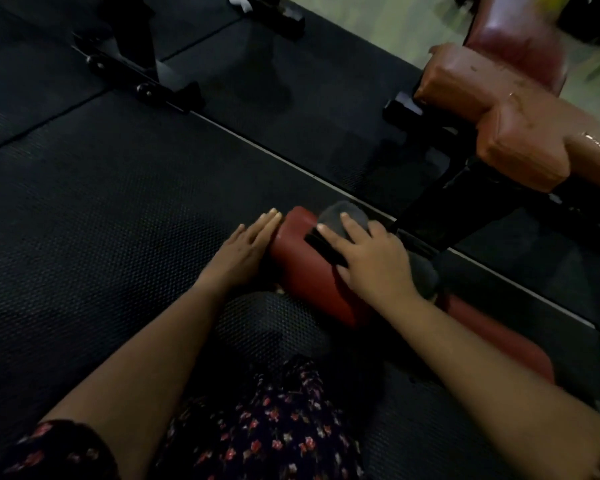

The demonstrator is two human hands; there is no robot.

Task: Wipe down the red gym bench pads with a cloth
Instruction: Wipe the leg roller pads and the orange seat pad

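The right hand [374,261] has no closed grip: its fingers are spread flat, pressing the grey cloth [343,216] onto the red pad [302,271] at centre frame. The left hand [246,247], flat too, rests against the pad's left end. Under flat pressure alone, the cloth may bunch or slip off.

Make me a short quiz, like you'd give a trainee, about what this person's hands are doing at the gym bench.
1. True or false: the left hand grips the grey cloth.
2. Which hand presses the cloth onto the low red vinyl pad? A left, B right, C both.
3. Fill in: the fingers of the right hand lie ___ on the cloth (straight or curled).

Key: 1 false, it rests flat against the pad's side, off the cloth. 2 B. 3 straight.
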